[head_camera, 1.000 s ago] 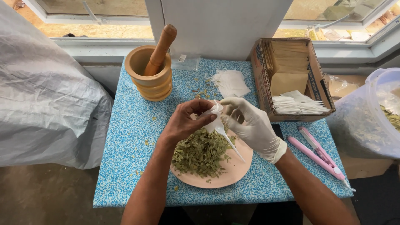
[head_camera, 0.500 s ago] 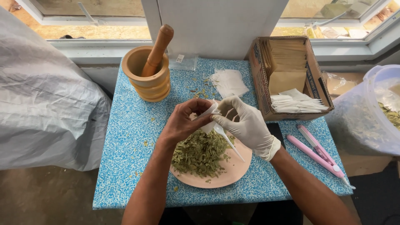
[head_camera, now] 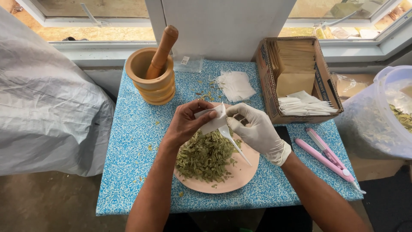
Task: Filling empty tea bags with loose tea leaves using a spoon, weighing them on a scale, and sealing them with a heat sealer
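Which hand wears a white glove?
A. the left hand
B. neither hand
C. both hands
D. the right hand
D: the right hand is in a white glove and holds a small white spoon, while the left hand is bare and holds a small white bag.

Two hands show: the bare left hand (head_camera: 189, 122) and the gloved right hand (head_camera: 256, 129). There is one small white bag (head_camera: 213, 120) and one white spoon (head_camera: 233, 141). One pink plate (head_camera: 240, 178) carries one heap of dried green leaves (head_camera: 206, 157). The surface (head_camera: 128, 141) also bears one wooden mortar (head_camera: 151, 77) with one pestle (head_camera: 162, 49), one loose pile of white bags (head_camera: 235, 85), one cardboard box (head_camera: 296, 77) and one pink sealing tool (head_camera: 328, 157). One plastic tub (head_camera: 386, 116) stands at the right.
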